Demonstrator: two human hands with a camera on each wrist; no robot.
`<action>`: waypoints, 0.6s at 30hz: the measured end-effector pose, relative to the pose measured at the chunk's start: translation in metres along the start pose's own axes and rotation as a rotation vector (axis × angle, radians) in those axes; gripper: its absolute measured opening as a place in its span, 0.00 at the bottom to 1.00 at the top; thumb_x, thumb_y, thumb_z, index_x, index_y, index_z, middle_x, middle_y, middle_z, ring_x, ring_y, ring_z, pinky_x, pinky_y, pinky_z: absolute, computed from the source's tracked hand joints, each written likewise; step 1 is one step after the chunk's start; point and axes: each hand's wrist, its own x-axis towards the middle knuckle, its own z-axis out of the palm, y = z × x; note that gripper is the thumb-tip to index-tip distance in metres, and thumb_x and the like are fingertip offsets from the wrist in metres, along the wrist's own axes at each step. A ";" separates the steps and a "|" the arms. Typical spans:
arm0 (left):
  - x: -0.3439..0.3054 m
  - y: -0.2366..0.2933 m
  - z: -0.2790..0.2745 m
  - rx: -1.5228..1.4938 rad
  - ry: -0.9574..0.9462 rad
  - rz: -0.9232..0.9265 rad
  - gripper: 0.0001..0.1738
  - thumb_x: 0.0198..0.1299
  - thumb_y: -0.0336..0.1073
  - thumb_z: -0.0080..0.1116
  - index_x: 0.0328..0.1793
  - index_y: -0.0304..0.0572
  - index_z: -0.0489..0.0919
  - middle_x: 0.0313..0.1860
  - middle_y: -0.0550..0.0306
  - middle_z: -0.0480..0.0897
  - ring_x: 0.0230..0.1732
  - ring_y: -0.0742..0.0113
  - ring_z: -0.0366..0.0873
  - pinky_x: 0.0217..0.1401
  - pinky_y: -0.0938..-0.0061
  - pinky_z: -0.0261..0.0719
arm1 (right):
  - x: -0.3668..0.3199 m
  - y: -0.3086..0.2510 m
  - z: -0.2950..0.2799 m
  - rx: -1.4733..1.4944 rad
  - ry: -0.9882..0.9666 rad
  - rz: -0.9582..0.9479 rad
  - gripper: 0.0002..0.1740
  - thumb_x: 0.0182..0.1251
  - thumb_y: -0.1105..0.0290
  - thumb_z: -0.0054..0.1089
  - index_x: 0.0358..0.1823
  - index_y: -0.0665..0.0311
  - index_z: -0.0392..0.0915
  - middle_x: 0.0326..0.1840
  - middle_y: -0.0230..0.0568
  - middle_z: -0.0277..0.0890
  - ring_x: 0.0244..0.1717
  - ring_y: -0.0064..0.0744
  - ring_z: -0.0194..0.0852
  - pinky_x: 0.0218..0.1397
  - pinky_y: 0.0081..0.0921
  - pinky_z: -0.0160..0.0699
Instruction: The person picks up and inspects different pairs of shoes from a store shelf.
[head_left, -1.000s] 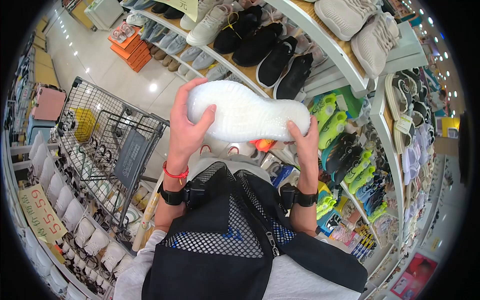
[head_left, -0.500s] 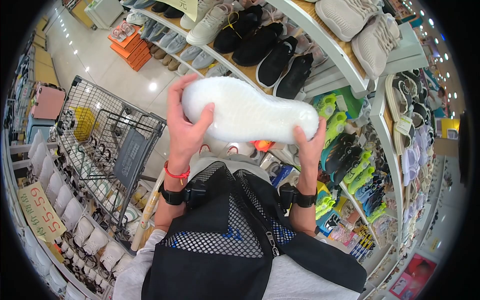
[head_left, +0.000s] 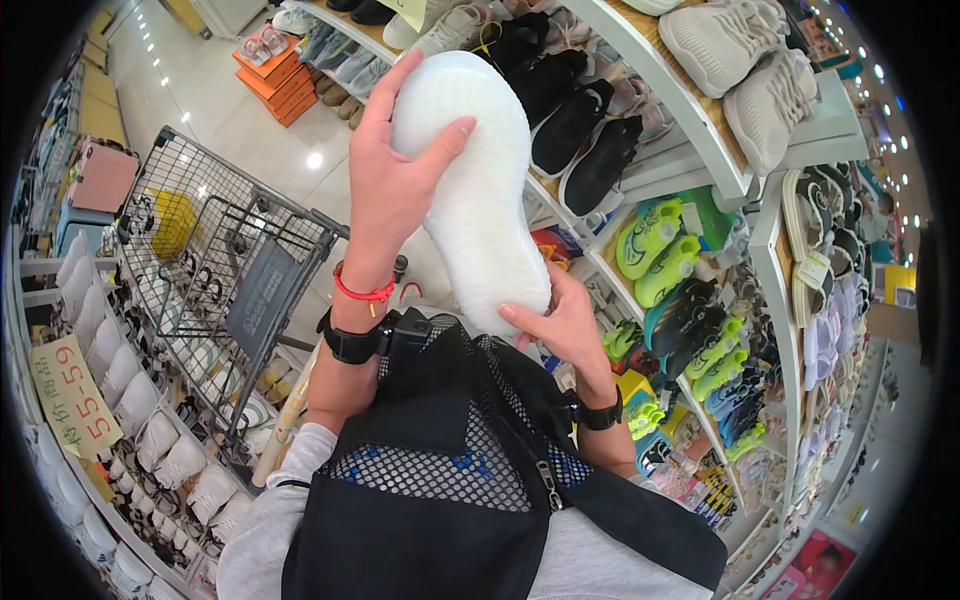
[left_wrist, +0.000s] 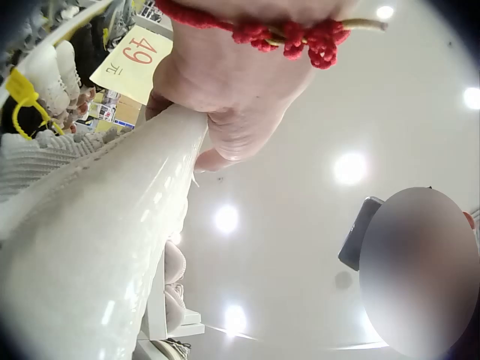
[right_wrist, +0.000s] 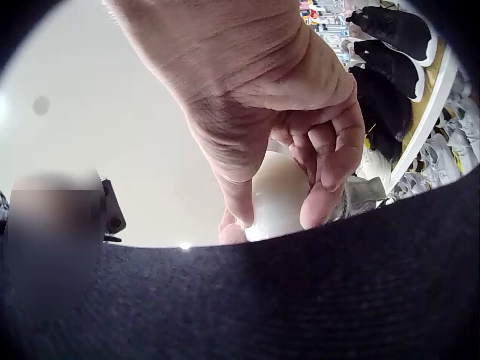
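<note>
A shoe [head_left: 480,190] is held with its white sole facing up, slanting from upper left to lower right in the head view. My left hand [head_left: 395,170] grips the wide toe end, thumb over the sole and fingers around the far edge. At the narrow heel end, my right hand [head_left: 565,320] pinches with its thumb on the sole. In the left wrist view the glossy white sole [left_wrist: 97,240] runs toward the left hand [left_wrist: 232,97], with ribbed grey fabric beside it. Around the heel [right_wrist: 277,199] curl the fingers of the right hand [right_wrist: 277,112].
A shopping cart [head_left: 230,260] stands at left. Shelves ahead hold black shoes [head_left: 600,165] and beige sneakers [head_left: 730,60]; neon-green shoes [head_left: 650,240] sit at right. Rows of white shoes [head_left: 140,400] with a price sign [head_left: 75,395] line the lower left. Orange boxes [head_left: 275,85] are stacked beyond.
The shoe has turned from nearly level to a steep slant. My left hand has risen with the toe end; my right hand has come down and inward with the heel.
</note>
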 end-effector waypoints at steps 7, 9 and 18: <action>-0.001 -0.010 -0.002 0.209 -0.039 -0.010 0.40 0.49 0.31 0.68 0.68 0.28 0.62 0.53 0.44 0.76 0.50 0.62 0.78 0.52 0.71 0.78 | -0.006 -0.009 0.000 0.001 0.005 0.057 0.25 0.53 0.64 0.70 0.43 0.75 0.72 0.28 0.41 0.78 0.18 0.19 0.74 0.18 0.15 0.72; 0.000 -0.010 -0.002 0.226 -0.040 -0.020 0.41 0.49 0.32 0.68 0.68 0.28 0.61 0.53 0.43 0.76 0.50 0.61 0.78 0.52 0.70 0.78 | -0.007 -0.010 0.000 -0.009 0.008 0.056 0.24 0.53 0.63 0.70 0.42 0.75 0.72 0.28 0.40 0.78 0.17 0.19 0.74 0.18 0.14 0.72; 0.001 -0.015 -0.001 0.252 -0.026 -0.070 0.40 0.48 0.33 0.69 0.67 0.26 0.62 0.52 0.42 0.77 0.50 0.61 0.78 0.51 0.70 0.78 | -0.007 -0.013 -0.003 -0.035 0.005 0.084 0.25 0.54 0.61 0.70 0.43 0.75 0.73 0.26 0.40 0.78 0.16 0.18 0.73 0.16 0.14 0.72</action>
